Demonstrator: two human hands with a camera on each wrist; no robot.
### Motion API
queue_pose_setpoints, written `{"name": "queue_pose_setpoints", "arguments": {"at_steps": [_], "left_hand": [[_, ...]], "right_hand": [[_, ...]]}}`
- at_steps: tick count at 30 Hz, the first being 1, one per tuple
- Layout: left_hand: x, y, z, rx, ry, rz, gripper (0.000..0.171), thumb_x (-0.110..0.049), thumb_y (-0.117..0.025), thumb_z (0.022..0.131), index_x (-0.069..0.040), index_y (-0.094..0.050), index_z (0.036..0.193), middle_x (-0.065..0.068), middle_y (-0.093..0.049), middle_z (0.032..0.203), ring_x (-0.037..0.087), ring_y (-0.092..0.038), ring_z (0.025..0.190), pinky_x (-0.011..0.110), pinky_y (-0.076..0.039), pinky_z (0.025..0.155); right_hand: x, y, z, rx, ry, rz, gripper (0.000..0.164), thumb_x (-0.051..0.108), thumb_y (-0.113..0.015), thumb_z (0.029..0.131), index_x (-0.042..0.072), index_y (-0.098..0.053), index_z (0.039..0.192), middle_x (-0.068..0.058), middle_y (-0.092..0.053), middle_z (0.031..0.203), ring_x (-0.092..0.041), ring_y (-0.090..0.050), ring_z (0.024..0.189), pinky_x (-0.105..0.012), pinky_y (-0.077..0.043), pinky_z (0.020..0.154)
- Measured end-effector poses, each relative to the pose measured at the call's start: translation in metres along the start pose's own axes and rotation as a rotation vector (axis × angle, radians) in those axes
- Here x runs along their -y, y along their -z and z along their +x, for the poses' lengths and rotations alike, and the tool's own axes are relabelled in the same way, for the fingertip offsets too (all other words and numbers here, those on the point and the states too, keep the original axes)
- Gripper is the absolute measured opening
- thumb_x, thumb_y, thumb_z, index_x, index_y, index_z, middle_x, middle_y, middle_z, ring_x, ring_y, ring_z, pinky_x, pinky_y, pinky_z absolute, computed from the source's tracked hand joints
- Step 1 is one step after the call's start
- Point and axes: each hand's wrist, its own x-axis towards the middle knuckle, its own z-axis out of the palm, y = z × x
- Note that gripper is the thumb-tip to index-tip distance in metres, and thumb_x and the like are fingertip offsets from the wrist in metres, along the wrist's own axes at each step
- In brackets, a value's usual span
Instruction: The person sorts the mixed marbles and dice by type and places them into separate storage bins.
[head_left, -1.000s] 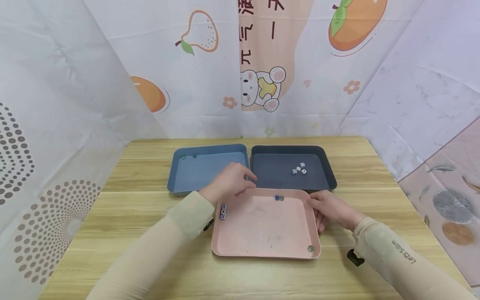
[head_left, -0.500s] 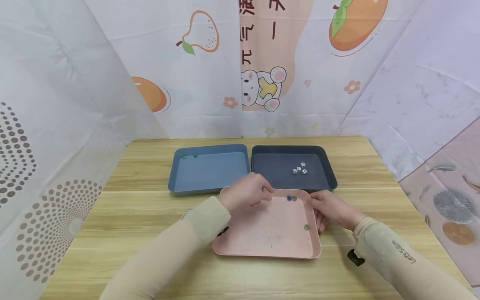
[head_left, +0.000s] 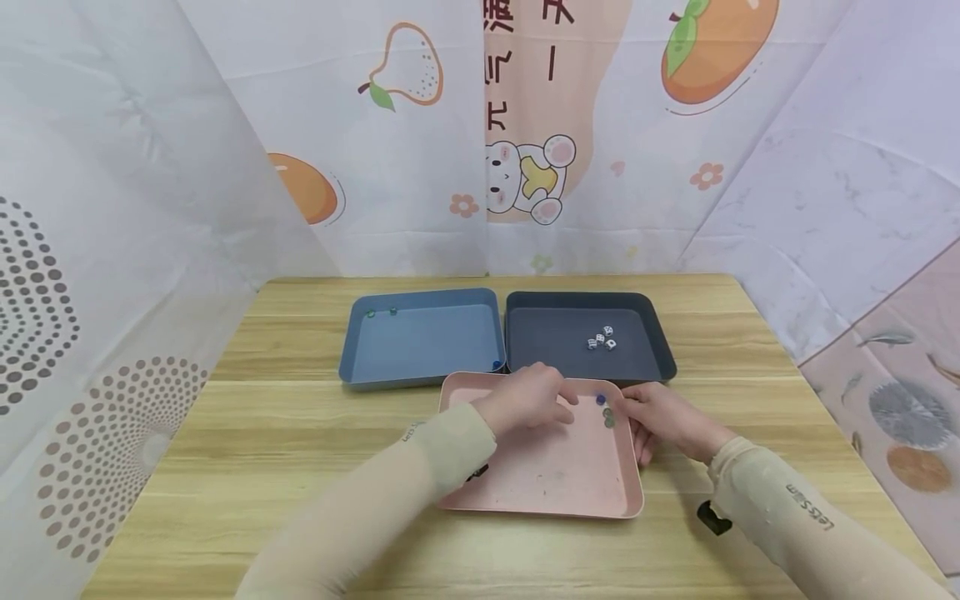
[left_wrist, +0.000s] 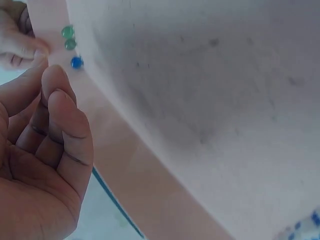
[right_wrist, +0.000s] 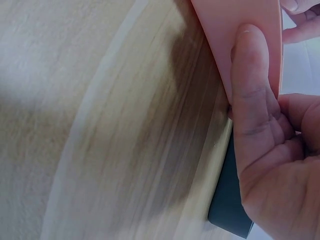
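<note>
My left hand (head_left: 528, 398) hovers over the far part of the pink tray (head_left: 555, 492), fingers loosely bent with nothing seen between them. In the left wrist view its fingertips are near a blue marble (left_wrist: 76, 62) and two green marbles (left_wrist: 70, 44), which lie against the tray's wall. My right hand (head_left: 667, 421) grips the far right corner of the pink tray, its thumb (right_wrist: 250, 65) pressed on the outer wall. Dice with blue pips (left_wrist: 315, 218) show at the corner of the left wrist view; in the head view my left arm hides them.
Behind the pink tray stand a blue tray (head_left: 420, 342) and a dark navy tray (head_left: 555, 342), side by side. Two green marbles (head_left: 393, 312) and a blue marble (head_left: 497, 364) lie in the blue one. Several white dice (head_left: 601, 339) sit in the navy one.
My left hand has moved right, from the blue tray's near corner to over the pink tray. The marbles in the pink tray have rolled together toward its far right corner. My right hand stays put.
</note>
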Motion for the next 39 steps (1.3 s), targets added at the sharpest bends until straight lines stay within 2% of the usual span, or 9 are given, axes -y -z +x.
{"name": "queue_pose_setpoints", "arguments": {"at_steps": [4,10,16,20,24,30,32,39], "left_hand": [[-0.003,-0.008,0.007,-0.016,-0.032,0.037,0.029,-0.025,-0.067,0.084,-0.021,-0.07,0.112,-0.01,-0.066,0.106,0.003,-0.054,0.062,0.019,-0.045,0.059],[-0.008,-0.015,0.013,-0.039,-0.065,0.082,0.031,-0.028,-0.067,0.086,-0.024,-0.067,0.116,-0.015,-0.065,0.11,0.002,-0.052,0.056,0.017,-0.044,0.06],[-0.01,-0.018,0.018,-0.054,-0.125,0.091,0.026,-0.027,-0.068,0.086,-0.027,-0.07,0.112,-0.017,-0.065,0.104,-0.001,-0.057,0.076,0.014,-0.044,0.063],[-0.01,-0.023,0.023,-0.052,-0.15,0.057,0.021,-0.027,-0.069,0.085,-0.029,-0.072,0.106,-0.019,-0.067,0.099,-0.004,-0.059,0.085,0.011,-0.044,0.064],[-0.009,-0.028,0.028,-0.046,-0.136,0.035,0.022,-0.028,-0.07,0.084,-0.029,-0.072,0.106,-0.02,-0.066,0.099,-0.008,-0.057,0.08,0.01,-0.043,0.062],[-0.013,-0.033,0.035,-0.028,-0.089,0.032,0.021,-0.028,-0.072,0.082,-0.031,-0.072,0.103,-0.018,-0.065,0.1,0.0,-0.053,0.047,0.016,-0.044,0.047],[-0.013,-0.036,0.037,-0.024,-0.08,0.05,0.02,-0.03,-0.072,0.082,-0.032,-0.072,0.102,-0.018,-0.064,0.101,0.003,-0.052,0.044,0.017,-0.044,0.045],[-0.014,-0.043,0.046,-0.07,-0.113,0.13,0.017,-0.034,-0.074,0.079,-0.035,-0.073,0.096,-0.023,-0.064,0.096,-0.003,-0.054,0.081,0.013,-0.044,0.065]], "right_hand": [[0.0,0.0,0.0,-0.003,-0.016,-0.001,0.031,0.017,-0.04,0.101,-0.01,-0.055,0.105,-0.024,-0.062,0.066,-0.031,-0.063,0.05,-0.048,-0.054,0.049],[0.0,0.001,0.0,-0.006,-0.031,-0.011,0.032,0.019,-0.041,0.101,-0.009,-0.056,0.104,-0.021,-0.062,0.066,-0.03,-0.063,0.051,-0.048,-0.054,0.05],[-0.001,0.002,0.001,-0.002,-0.033,-0.008,0.032,0.02,-0.041,0.101,-0.008,-0.056,0.104,-0.021,-0.062,0.066,-0.03,-0.063,0.052,-0.048,-0.054,0.05],[-0.001,0.002,0.001,0.007,-0.026,-0.007,0.033,0.02,-0.04,0.101,-0.009,-0.056,0.104,-0.021,-0.062,0.066,-0.03,-0.063,0.051,-0.047,-0.054,0.05],[-0.001,0.002,0.0,0.003,-0.021,-0.004,0.034,0.021,-0.041,0.101,-0.009,-0.056,0.106,-0.021,-0.062,0.065,-0.03,-0.062,0.05,-0.047,-0.054,0.049],[-0.001,0.003,-0.001,-0.001,-0.024,-0.006,0.033,0.02,-0.041,0.101,-0.009,-0.056,0.107,-0.021,-0.062,0.066,-0.03,-0.062,0.051,-0.047,-0.054,0.05],[-0.001,0.004,-0.001,0.0,-0.026,-0.007,0.033,0.02,-0.041,0.101,-0.008,-0.056,0.107,-0.021,-0.062,0.066,-0.03,-0.063,0.051,-0.047,-0.054,0.05],[-0.001,0.002,0.0,-0.003,-0.021,-0.014,0.032,0.021,-0.043,0.1,-0.007,-0.056,0.106,-0.02,-0.062,0.065,-0.03,-0.062,0.051,-0.047,-0.054,0.049]]}}
